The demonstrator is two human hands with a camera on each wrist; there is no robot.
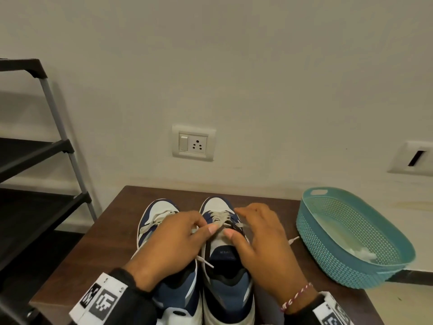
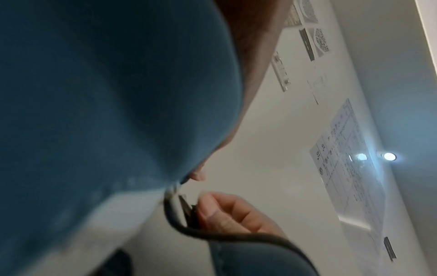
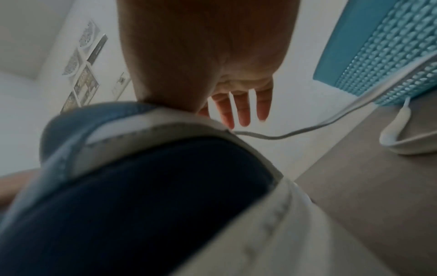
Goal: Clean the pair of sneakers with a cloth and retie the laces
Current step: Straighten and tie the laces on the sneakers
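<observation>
Pinching the right sneaker's laces (image 1: 220, 222) with left hand (image 1: 173, 242) and right hand (image 1: 260, 240), we have no bow yet; the left sneaker (image 1: 154, 221) looks untied.

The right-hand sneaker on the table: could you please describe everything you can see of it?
The right-hand sneaker is navy, white and lighter blue, with a white toe, black collar lining and white tongue. It stands upright on the brown table, toe toward the wall, close beside its mate. Its pale laces are untied; one end trails toward the teal basket. The left hand and right hand pinch the laces above the tongue.
</observation>
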